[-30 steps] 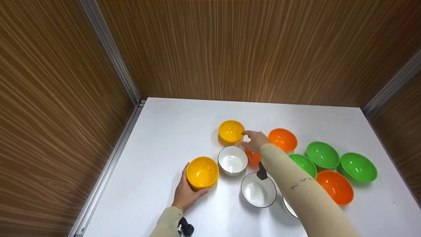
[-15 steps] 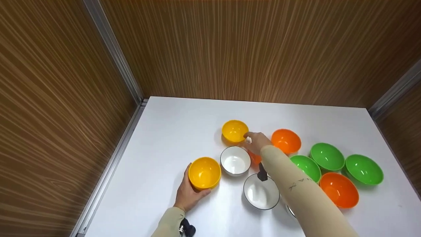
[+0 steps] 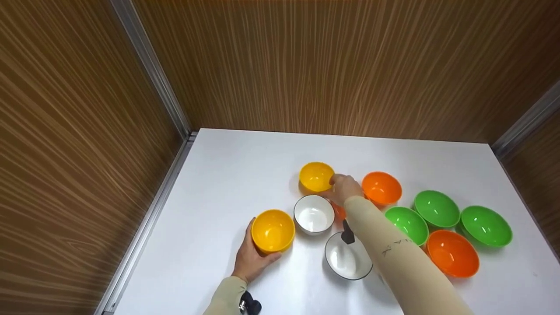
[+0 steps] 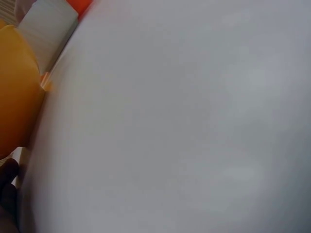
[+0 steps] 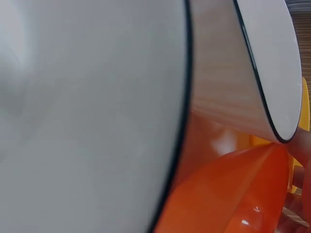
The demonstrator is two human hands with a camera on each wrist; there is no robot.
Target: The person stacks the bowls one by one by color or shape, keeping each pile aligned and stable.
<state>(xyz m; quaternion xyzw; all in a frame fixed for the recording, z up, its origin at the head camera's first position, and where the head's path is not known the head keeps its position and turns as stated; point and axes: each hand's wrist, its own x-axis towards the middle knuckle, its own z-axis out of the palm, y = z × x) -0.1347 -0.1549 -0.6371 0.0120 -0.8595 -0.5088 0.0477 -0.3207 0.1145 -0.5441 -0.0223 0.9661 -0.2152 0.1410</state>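
Note:
My left hand [image 3: 253, 259] grips a yellow bowl [image 3: 273, 230] from its left and near sides, with the thumb along the near side. In the left wrist view that bowl [image 4: 17, 92] fills the left edge, with dark fingertips [image 4: 8, 172] below it. Farther back, my right hand [image 3: 345, 187] pinches the right side of a second yellow bowl [image 3: 316, 176]. A white bowl [image 3: 314, 214] with a dark rim stands between the two yellow ones. Beside it, an orange bowl [image 3: 339, 212] is mostly hidden under my right wrist. The right wrist view shows this orange bowl [image 5: 233, 194] close up.
Another white bowl [image 3: 348, 256] stands nearer, partly behind my right forearm. To the right are an orange bowl [image 3: 381, 188], another orange bowl [image 3: 453, 253] and green bowls [image 3: 436, 208] [image 3: 486, 226] [image 3: 407, 225]. Wood-grain panels [image 3: 306, 65] enclose the white table [image 3: 210, 183].
My right fingers have closed on the far yellow bowl, which has shifted slightly right and nearer. My left hand keeps its hold on the near bowl. The head view has shifted a little.

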